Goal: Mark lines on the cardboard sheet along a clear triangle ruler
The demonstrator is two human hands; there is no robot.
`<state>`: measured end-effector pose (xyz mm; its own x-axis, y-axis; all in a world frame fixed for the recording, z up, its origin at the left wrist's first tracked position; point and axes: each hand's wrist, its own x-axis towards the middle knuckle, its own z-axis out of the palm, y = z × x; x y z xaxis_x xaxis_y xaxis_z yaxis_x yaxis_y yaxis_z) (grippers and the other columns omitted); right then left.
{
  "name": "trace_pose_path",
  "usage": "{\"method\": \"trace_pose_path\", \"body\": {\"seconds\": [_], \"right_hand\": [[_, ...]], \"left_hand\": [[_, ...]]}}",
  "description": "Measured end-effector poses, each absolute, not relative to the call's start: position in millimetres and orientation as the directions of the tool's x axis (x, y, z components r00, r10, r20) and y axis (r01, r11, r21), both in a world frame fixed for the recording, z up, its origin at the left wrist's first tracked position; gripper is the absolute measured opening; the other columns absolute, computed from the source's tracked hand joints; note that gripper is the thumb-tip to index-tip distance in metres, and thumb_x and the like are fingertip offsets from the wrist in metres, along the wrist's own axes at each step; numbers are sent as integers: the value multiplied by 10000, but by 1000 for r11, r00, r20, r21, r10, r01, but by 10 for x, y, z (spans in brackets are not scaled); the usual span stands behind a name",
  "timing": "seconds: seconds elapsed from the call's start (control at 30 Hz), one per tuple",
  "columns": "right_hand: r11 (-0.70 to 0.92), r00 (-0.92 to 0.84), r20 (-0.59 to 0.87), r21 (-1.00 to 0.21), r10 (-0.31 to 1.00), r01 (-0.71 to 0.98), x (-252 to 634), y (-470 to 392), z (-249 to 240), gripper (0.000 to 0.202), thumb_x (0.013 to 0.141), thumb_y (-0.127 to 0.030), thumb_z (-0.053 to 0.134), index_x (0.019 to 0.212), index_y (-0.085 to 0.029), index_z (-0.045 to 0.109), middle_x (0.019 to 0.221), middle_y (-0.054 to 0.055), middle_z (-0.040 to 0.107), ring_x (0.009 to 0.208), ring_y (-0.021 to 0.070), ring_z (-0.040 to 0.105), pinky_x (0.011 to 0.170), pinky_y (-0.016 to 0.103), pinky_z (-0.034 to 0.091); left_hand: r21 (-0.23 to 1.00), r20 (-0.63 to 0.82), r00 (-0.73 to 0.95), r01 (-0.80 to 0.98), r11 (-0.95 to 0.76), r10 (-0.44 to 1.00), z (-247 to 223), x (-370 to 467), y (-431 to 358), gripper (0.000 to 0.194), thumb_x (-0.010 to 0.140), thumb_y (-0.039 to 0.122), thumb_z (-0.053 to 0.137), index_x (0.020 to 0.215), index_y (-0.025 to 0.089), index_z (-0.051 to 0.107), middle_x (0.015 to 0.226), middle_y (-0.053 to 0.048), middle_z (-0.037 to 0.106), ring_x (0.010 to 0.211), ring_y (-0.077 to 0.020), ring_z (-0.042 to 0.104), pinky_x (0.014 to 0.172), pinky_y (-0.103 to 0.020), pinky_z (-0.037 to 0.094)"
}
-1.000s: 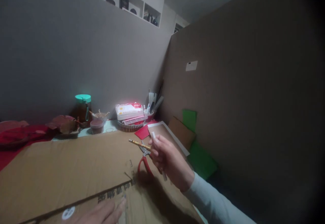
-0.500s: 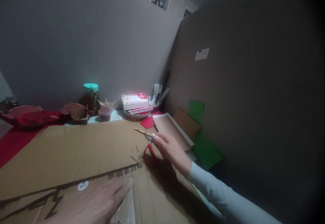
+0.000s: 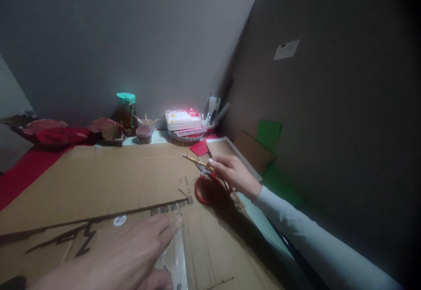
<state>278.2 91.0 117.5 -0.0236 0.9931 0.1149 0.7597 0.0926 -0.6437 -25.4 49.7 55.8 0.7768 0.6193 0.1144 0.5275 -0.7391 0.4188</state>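
Your right hand pinches a pencil between thumb and fingers, its tip pointing toward the table's left side, and the hand rests low over the red-handled scissors, which lie on the big sheet of cardboard toward the table's right edge. Whether your fingers also touch the scissors is hard to tell in the dim light.

Your left hand lies flat at the table's near edge, fingers stretched out together, pressing on a clear plastic set square that sits on the cardboard just beside a printed seam.

Along the table's far edge stand a jar with a teal lid, a small dark cup, a basket carrying a white packet, and a cup of pens near the far right corner. A red cloth covers the far left part of the table. At the right edge lie a white-rimmed board, a brown card and green sheets, leaning toward an upright cardboard wall.
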Motion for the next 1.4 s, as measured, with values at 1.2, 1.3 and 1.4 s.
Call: {"method": "trace_pose_path", "body": {"seconds": [1.2, 1.3, 1.4], "right_hand": [[-176, -268, -80, -917, 960, -358, 2363, -120, 916, 210, 933, -397, 683, 917, -188, 660, 1022, 90, 746, 714, 103, 733, 619, 187, 528], [-198, -236, -95, -862, 967, -466, 2330, -128, 838, 284, 824, -428, 796, 983, -213, 702, 969, 73, 745, 771, 125, 722, 699, 216, 530], [-146, -111, -106, -873, 988, -465, 2303, -92, 747, 396, 764, -492, 857, 1025, -237, 704, 853, 7, 680, 688, 89, 627, 650, 194, 486]], "left_hand": [[443, 84, 815, 485, -754, 573, 450, -140, 537, 637, 945, 604, 553, 1509, 367, 373, 1443, -44, 575, 1263, -297, 598, 1075, -439, 499], [420, 52, 808, 515, -747, 587, 535, -166, 530, 599, 947, 602, 565, 1479, 362, 426, 1447, -43, 572, 1291, -312, 578, 1101, -471, 479], [429, 41, 817, 505, -749, 575, 661, -180, 507, 566, 949, 593, 577, 1455, 366, 466, 1397, -23, 614, 1238, -295, 618, 1088, -440, 495]]}}
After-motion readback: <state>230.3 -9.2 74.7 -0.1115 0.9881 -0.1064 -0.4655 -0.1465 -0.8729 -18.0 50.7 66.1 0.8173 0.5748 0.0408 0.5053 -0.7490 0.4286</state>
